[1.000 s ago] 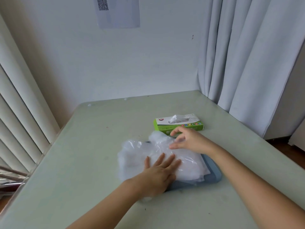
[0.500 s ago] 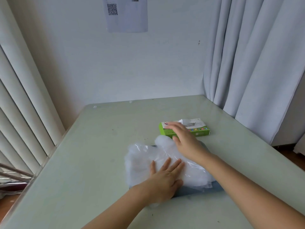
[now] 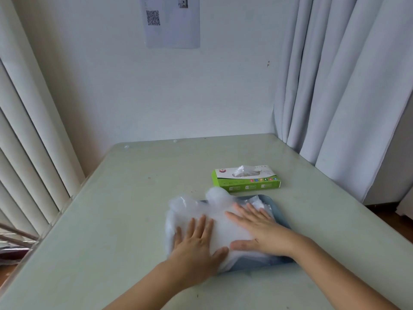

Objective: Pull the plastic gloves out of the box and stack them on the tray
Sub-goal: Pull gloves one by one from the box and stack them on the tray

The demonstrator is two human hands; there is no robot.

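Now pressing the stack flat on the tray

Both hands lie flat on the gloves (image 3: 214, 213), a white cloudy heap that covers most of the tray (image 3: 254, 266). The left hand (image 3: 196, 242) presses the near left part, with fingers straight and close together and the thumb out to the side; it grips nothing. The right hand (image 3: 259, 233) presses the right part, with fingers straight and a little spread, and it too holds nothing. So I judge the step in hand to be the pressing down of the stack, not a pull from the box.

The box (image 3: 245, 182) stands on the table (image 3: 134, 198) just behind the tray, apart from both hands. One glove tip (image 3: 244, 170) sticks up out of its slot (ready to be taken, it seems). The next move, I think, calls for one hand to leave the heap, reach to the box and pinch that tip, while the other hand holds the stack so that the light film does not spring up or slide. The heap hangs over the left edge of the tray, so it may need a push to the right.

The layers melt into one white mass, so the gloves cannot be counted. The left side of the tray is hidden under them. What remains in the box cannot be seen.
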